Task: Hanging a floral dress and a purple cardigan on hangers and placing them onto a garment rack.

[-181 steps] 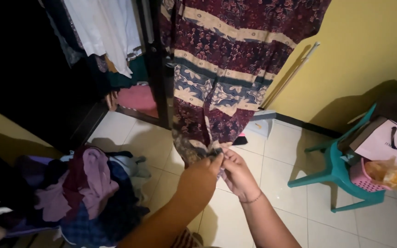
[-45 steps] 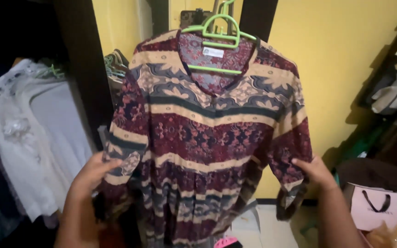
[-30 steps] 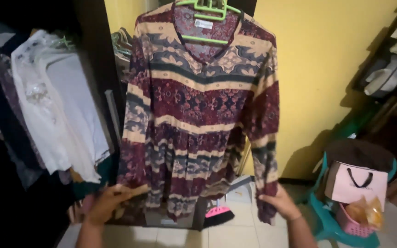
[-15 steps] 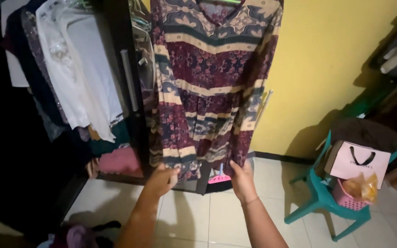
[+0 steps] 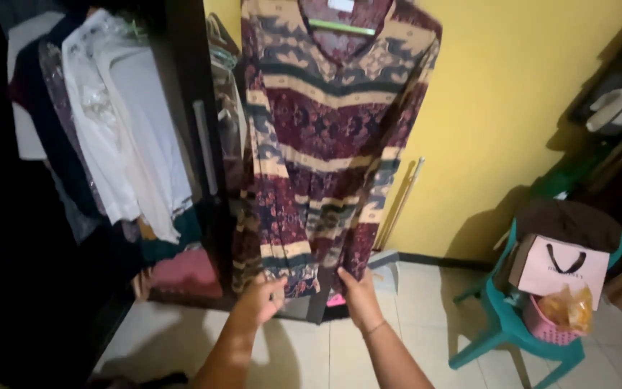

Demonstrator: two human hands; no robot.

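Observation:
A long patterned dress (image 5: 325, 144) in maroon, cream and dark blue bands hangs on a green hanger (image 5: 341, 27) against the wardrobe's edge. My left hand (image 5: 260, 299) grips its bottom hem on the left side. My right hand (image 5: 358, 294) holds the hem on the right, a thin bracelet at the wrist. Both hands pull the lower part of the dress narrow, with the sleeves hanging along its sides.
An open dark wardrobe (image 5: 188, 144) at left holds white garments (image 5: 120, 130) and a pink folded stack (image 5: 185, 270). A teal plastic chair (image 5: 520, 324) at right carries a pink paper bag (image 5: 559, 268) and a pink basket (image 5: 552, 324). Yellow wall (image 5: 512, 108) behind, white tiled floor (image 5: 412, 324) below.
My hands slid down from the sleeves at mid-height to the bottom hem and came closer together. The view tilted down, then slightly up again.

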